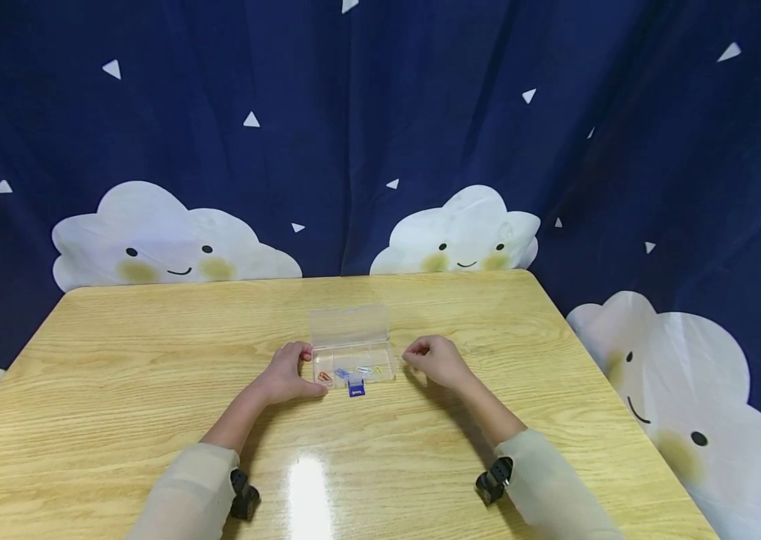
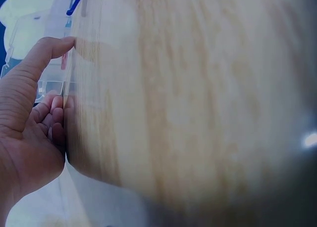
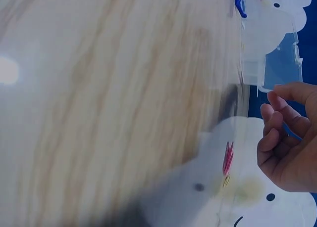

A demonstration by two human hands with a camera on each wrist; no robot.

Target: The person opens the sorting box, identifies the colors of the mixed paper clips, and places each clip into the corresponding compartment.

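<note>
A clear plastic compartment box (image 1: pixel 354 363) stands on the table with its lid (image 1: pixel 349 325) raised at the back. Inside lie red paper clips (image 1: pixel 324 377), blue ones (image 1: pixel 342 373), whitish ones (image 1: pixel 365 370) and a yellow one (image 1: pixel 378 370), towards the front of separate compartments. My left hand (image 1: pixel 288 373) holds the box's left end, thumb at the front corner, fingers behind. Just off the right end is my right hand (image 1: pixel 440 361), thumb and index tips together; whether something thin is between them is unclear. Pink paper clips (image 3: pixel 228 158) and yellow ones (image 3: pixel 226 181) lie beyond it.
A blue latch (image 1: pixel 356 388) hangs from the box's front edge. The wooden table (image 1: pixel 151 360) stretches out on both sides, and a dark blue curtain (image 1: pixel 380 112) with white clouds hangs behind it. A black wrist camera (image 1: pixel 492 480) is strapped over the right sleeve.
</note>
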